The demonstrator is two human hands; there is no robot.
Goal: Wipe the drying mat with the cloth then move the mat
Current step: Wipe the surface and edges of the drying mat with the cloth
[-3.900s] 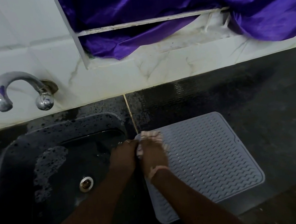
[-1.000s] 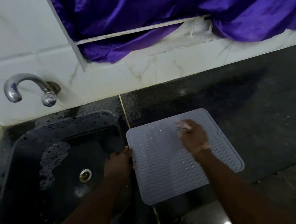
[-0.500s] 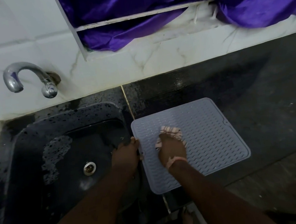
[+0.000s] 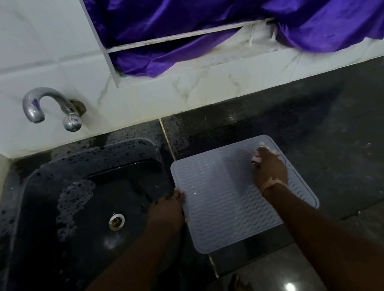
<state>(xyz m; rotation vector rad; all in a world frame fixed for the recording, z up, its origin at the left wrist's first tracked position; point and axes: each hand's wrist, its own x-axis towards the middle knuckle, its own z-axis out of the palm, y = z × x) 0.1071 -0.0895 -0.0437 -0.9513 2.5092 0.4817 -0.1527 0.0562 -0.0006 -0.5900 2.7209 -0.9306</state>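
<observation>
Down on the dark counter (image 4: 325,132) we have the grey drying mat (image 4: 227,203) lying flat, just right of the black sink (image 4: 51,205), with its left edge near the sink's rim. Its surface is ribbed with wavy lines, and it sits slightly turned, so that its far right corner points away from us.

Our right hand (image 4: 269,170) rests on the far right part of the mat, fingers curled over the cloth (image 4: 257,156) and pressing it down. Only pale bits of the cloth peep out past the fingertips and by the wrist; most of it is hidden under the hand.

Our left hand (image 4: 168,209) is at the middle of the mat's left edge, thumb lying on top of the rim and the fingers bent at the edge. We cannot tell whether they reach underneath it.

Inside the sink we see a patch of foam (image 4: 72,203) to the left of the metal drain (image 4: 116,220). A curved chrome tap (image 4: 48,105) sticks out of the white tiled wall (image 4: 25,55) above the sink's far side. Farther right, purple fabric (image 4: 220,9) hangs across a white-framed opening and spills onto the ledge. At the near edge a bare foot (image 4: 241,289) shows on the glossy floor (image 4: 269,278) below the counter.
</observation>
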